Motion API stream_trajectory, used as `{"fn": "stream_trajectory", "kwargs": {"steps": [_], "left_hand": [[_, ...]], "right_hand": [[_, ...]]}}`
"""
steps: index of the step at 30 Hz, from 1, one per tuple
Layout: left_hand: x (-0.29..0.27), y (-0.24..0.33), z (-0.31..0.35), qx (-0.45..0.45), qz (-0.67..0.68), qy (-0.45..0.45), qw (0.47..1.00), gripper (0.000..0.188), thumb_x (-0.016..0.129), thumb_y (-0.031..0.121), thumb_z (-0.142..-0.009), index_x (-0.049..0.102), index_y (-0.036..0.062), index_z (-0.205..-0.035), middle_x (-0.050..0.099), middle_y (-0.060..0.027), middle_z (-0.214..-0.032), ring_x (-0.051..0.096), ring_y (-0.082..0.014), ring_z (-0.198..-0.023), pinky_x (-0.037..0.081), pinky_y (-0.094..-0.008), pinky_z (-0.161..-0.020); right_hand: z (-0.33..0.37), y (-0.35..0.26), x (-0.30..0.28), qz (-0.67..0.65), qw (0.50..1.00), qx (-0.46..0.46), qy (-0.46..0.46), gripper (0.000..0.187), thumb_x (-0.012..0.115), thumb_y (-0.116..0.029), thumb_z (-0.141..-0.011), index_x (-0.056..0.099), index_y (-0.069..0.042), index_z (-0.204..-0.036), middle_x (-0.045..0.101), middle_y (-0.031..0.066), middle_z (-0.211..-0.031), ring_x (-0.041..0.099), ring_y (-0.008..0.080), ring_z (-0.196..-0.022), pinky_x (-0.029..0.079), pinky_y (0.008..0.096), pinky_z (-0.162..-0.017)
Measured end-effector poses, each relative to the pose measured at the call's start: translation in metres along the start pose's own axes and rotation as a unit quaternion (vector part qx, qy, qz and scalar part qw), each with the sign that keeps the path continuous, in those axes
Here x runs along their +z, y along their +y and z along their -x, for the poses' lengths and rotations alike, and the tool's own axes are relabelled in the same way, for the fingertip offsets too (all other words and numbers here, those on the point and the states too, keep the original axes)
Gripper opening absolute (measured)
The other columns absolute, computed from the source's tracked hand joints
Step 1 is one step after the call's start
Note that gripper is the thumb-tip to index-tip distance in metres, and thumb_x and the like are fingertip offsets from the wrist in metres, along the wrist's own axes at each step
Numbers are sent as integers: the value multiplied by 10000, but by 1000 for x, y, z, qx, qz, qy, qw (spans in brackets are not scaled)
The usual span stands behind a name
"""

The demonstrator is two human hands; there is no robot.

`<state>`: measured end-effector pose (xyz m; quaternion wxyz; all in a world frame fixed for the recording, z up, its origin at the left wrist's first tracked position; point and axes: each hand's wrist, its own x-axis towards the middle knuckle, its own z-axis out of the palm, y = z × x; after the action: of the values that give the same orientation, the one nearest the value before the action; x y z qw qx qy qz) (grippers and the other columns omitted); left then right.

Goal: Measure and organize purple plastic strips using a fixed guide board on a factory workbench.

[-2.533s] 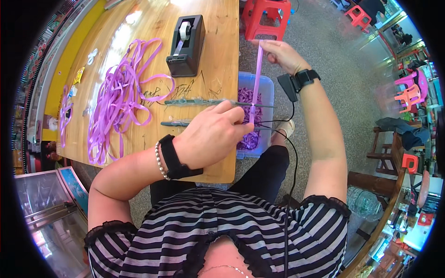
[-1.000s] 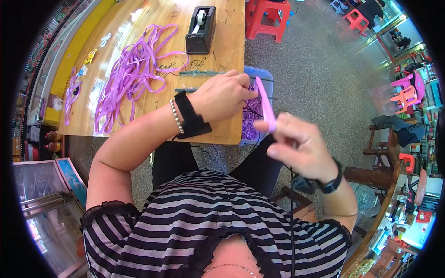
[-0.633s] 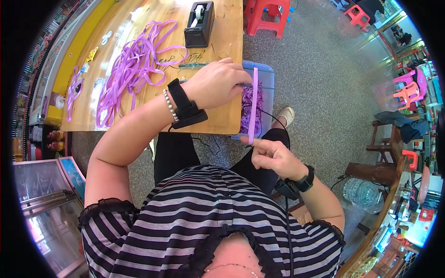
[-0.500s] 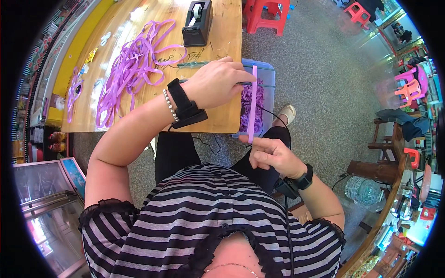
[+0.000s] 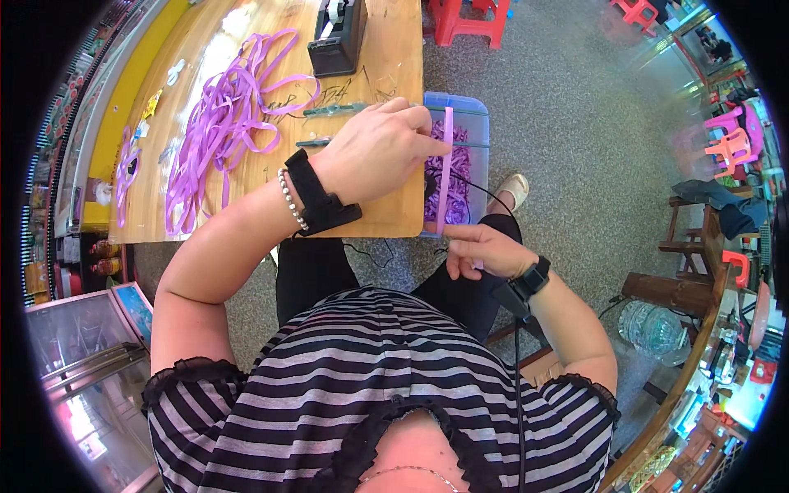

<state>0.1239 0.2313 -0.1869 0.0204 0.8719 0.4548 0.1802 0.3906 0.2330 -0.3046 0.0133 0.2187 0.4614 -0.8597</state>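
A flat purple ribbon strip [image 5: 446, 177] is stretched between my hands, over a clear blue plastic bin [image 5: 482, 177] at the table's right edge. My left hand [image 5: 386, 144] reaches across the table corner, its fingertips closed at the strip's upper part; its palm side is hidden. Close to me, my right hand [image 5: 486, 249] has its index fingertip at the strip's lower end, the other fingers curled. Two thin dark green rods run from the table beneath my left hand toward the bin; the upper rod [image 5: 341, 109] shows on the tabletop.
A tangled heap of purple ribbon [image 5: 218, 123] lies on the wooden table [image 5: 386, 220]. A black tape dispenser [image 5: 337, 53] stands behind. Cut purple pieces [image 5: 457, 205] fill the bin. A red stool [image 5: 468, 23] stands on the floor; a large clear bottle [image 5: 653, 333] lies at right.
My right hand has moved slightly up and away from me, bringing the strip's lower end with it. The strip leans slightly less far right. The whole view has shifted a little.
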Motion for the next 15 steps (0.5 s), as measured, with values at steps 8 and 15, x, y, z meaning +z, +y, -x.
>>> {"fn": "stream_trajectory", "kwargs": {"steps": [8,15], "left_hand": [[3,-3,1,-13,13,1,1000,271,643,125,-827,744,168,-1075,603,-63,-925,598,-257,-942,511,-378,-833],[-2,-1,-1,-20,29,-15,999,271,659,156,-814,734,151,-1075,591,-67,-944,586,-252,-983,501,-377,-851]], "right_hand": [[-53,2,-45,-28,998,53,-25,358,483,-327,-1048,508,-85,-1310,682,175,-841,531,145,-550,422,247,-513],[-75,-68,-105,223,965,18,137,441,431,-427,-1043,647,-66,-1173,688,91,-906,562,120,-673,455,282,-637]]}}
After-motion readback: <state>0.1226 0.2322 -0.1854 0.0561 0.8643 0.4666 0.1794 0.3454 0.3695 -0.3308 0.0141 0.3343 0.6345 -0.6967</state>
